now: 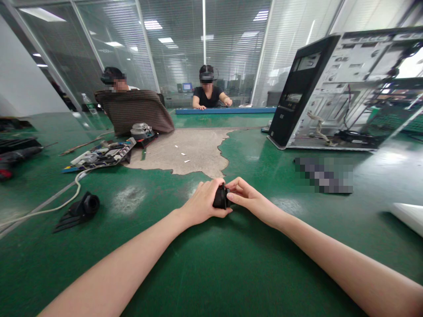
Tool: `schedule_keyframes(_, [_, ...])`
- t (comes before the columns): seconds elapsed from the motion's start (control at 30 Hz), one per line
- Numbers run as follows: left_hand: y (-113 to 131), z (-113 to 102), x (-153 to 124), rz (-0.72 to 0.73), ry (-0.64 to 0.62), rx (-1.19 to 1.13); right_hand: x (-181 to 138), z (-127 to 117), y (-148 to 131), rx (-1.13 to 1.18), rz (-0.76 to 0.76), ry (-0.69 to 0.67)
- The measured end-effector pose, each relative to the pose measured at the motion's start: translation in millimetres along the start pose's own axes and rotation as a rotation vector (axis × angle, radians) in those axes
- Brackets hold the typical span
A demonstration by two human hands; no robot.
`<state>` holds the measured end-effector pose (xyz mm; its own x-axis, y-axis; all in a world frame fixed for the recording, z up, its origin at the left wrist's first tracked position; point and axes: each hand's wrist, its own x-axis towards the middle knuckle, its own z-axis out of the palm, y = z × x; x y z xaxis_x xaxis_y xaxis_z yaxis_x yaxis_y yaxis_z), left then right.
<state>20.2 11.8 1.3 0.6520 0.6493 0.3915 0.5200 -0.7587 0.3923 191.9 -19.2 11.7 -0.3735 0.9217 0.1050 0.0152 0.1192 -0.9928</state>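
Note:
Both my hands meet at the middle of the green table point(231, 264) around a small black part point(220, 198). My left hand point(205, 202) is closed around its left side, fingers wrapped over it. My right hand point(246, 196) pinches its right side with thumb and fingertips. The part is mostly hidden between my fingers, so its shape is unclear. It rests on or just above the table top.
An open computer case point(333, 88) stands at the right. A circuit board point(102, 156) with loose parts, a white cable point(49, 207) and a black funnel-shaped part point(81, 209) lie at the left. Two people sit at the far side. A worn bare patch point(188, 152) lies ahead.

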Motion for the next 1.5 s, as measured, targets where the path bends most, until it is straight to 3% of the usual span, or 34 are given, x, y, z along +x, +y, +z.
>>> schedule_keyframes(0.33, [1.3, -0.5, 0.0, -0.002, -0.001, -0.004, -1.2, -3.2, -2.3, 0.046, 0.013, -0.088])
schedule_keyframes(0.67, [-0.2, -0.3, 0.1, 0.003, 0.004, -0.020, 0.0, -0.7, 0.0, -0.005, 0.033, 0.020])
schedule_keyframes(0.9, [1.1, -0.6, 0.0, 0.000, 0.006, 0.001, -1.7, -3.4, -2.7, 0.052, 0.007, -0.098])
schedule_keyframes(1.2, [0.2, 0.6, 0.3, 0.004, 0.012, -0.011, 0.2, -1.5, 0.7, -0.012, 0.015, -0.005])
schedule_keyframes(1.5, [0.4, -0.5, 0.0, -0.003, 0.003, -0.001, -1.7, -4.2, -2.5, 0.056, 0.010, -0.104])
